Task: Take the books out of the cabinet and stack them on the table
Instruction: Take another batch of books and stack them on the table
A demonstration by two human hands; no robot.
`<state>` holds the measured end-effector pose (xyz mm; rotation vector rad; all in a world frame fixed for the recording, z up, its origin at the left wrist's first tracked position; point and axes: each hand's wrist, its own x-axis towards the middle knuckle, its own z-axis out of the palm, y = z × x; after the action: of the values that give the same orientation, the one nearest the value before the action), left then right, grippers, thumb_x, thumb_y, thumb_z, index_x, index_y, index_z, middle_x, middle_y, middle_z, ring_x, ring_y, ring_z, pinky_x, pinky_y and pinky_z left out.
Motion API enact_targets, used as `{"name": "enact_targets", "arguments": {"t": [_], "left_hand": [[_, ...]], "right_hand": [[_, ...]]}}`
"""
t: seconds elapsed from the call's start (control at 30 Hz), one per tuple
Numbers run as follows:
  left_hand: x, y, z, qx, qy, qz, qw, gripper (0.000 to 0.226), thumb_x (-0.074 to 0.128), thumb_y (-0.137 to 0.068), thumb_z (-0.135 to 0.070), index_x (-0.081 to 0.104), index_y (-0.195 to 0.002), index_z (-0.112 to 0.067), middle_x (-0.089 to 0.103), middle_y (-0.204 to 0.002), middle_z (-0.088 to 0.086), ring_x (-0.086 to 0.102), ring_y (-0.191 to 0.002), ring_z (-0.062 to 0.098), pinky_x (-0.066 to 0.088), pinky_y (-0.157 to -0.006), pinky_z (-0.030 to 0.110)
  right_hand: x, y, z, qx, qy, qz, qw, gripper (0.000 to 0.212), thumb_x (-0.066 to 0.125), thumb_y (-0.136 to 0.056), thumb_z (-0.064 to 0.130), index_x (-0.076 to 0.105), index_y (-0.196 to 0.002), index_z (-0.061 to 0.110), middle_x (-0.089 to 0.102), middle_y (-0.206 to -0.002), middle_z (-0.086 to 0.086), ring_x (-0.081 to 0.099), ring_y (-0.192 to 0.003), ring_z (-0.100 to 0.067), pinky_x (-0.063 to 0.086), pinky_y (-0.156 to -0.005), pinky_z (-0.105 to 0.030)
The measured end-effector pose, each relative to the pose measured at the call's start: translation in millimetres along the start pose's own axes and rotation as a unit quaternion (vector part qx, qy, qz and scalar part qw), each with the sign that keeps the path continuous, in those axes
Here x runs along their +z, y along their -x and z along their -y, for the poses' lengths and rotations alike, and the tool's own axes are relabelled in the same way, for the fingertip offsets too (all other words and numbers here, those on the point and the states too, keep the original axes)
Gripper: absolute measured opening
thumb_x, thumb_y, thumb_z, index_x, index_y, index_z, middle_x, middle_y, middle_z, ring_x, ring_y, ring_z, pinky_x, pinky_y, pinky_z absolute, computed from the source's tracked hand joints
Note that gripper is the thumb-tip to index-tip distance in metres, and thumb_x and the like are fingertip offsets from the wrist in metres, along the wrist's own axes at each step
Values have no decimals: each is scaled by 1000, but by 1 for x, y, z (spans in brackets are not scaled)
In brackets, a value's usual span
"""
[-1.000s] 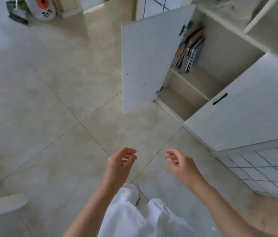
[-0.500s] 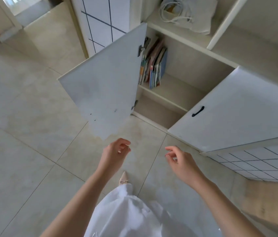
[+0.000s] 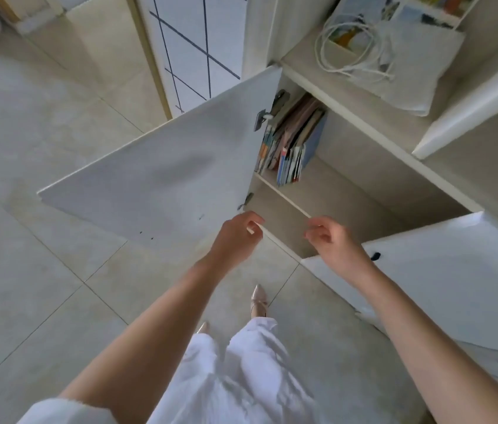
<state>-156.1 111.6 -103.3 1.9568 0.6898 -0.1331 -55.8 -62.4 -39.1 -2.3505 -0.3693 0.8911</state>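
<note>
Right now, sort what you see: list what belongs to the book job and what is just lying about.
For the job:
books on the cabinet shelf
open door
left hand and right hand, both holding nothing

Lying about:
white cable on the cabinet top
cloth bag beside it

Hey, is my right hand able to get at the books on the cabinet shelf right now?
Probably yes. The right hand is empty, in front of the open compartment, and nothing lies between it and the books; the left door is swung clear.
</note>
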Motion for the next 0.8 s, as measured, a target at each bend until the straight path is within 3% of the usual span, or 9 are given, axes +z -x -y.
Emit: {"name": "enact_targets", "arguments": {"t": [0.13,0.33,0.4,0.47,0.57,0.63,0.8], "left_hand": [[23,-50,-14,-35,24,-22,999,21,55,-89,-11,66,-107,-16,67,-100,-5,61,-83,10,38,-65,4],[47,-106,-20,-61,51,-16,997,27,57,-90,-9,62,-116,-14,62,-117,0,57,-98,13,46,-89,26],[52,-123,-19,-58,59,-19,996,29,56,-91,-11,60,-119,-14,60,-124,2,58,-105,16,47,-94,30],[58,-139,-17,-60,71,-21,995,29,56,-91,-11,59,-119,-15,58,-127,3,58,-105,16,48,-88,28],[67,-162,-10,-66,93,-25,993,30,56,-91,-11,58,-121,-17,55,-129,2,55,-98,11,42,-73,18],[70,-174,-7,-68,95,-22,993,32,57,-92,-12,57,-123,-17,54,-129,3,55,-98,11,35,-68,13],[79,-204,3,-77,88,-37,992,50,57,-90,-10,44,-137,-17,58,-125,8,58,-89,16,50,-74,32]], "right_hand": [[-19,-71,3,-11,11,31,999,23,56,-93,17,62,-115,14,69,-110,-6,64,-105,-20,48,-99,-38],[-35,-137,22,18,18,66,997,36,52,-94,34,57,-123,14,64,-118,-4,60,-110,-20,47,-101,-46],[-37,-154,28,38,25,65,997,37,48,-96,33,57,-121,7,64,-116,-15,61,-107,-28,48,-98,-49],[-36,-174,34,74,4,46,996,39,46,-99,30,55,-120,-2,60,-121,-24,59,-110,-35,49,-97,-49],[-37,-209,39,142,-54,20,988,40,49,-98,37,52,-124,7,59,-123,-18,62,-107,-32,54,-91,-41],[-39,-230,43,183,-107,-1,977,51,52,-95,43,45,-133,10,56,-124,-13,62,-101,-28,55,-88,-39],[-38,-274,56,196,-188,11,962,73,55,-86,61,31,-144,22,42,-141,-18,57,-99,-36,51,-86,-47]]}}
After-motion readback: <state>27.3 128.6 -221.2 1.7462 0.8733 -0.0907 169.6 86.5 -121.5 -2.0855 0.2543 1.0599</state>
